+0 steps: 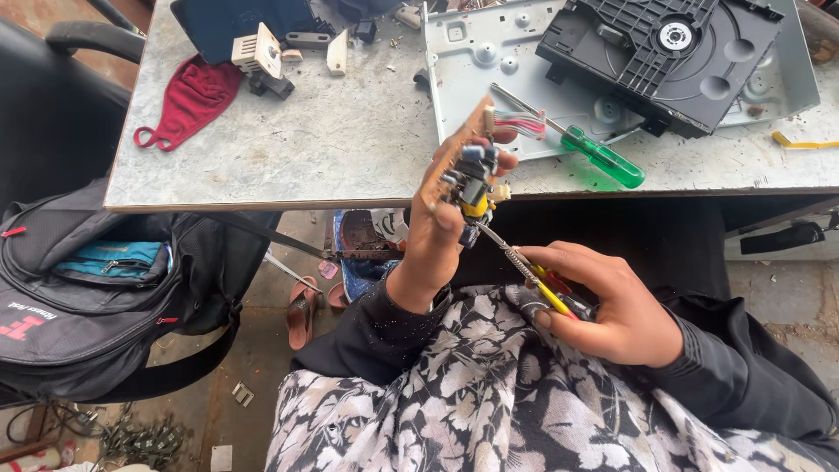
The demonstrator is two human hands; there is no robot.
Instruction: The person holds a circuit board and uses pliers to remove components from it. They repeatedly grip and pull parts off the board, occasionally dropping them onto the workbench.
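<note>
Left hand raised just off the table's near edge, fingers pinched around a small brown circuit board held edge-on, components facing right. Pink wires trailing from the board's top toward the table. Right hand lower, over the lap, closed around a yellow-and-red-handled screwdriver, thumb and forefinger guiding the shaft; tip set against the underside of the component cluster. Cannot tell whether the tip sat in a screw or under a part.

Disc drive casing lying opened at the far right corner: grey metal tray bared, black drive mechanism tilted across it. Board judged already lifted out of the casing; parts on it seemingly all in place, so work on the board itself judged barely begun. Green-handled screwdriver resting near the near edge, shaft over the tray's corner. Red face mask and small loose parts near the far left corner. Black backpack on a chair off the left edge.
</note>
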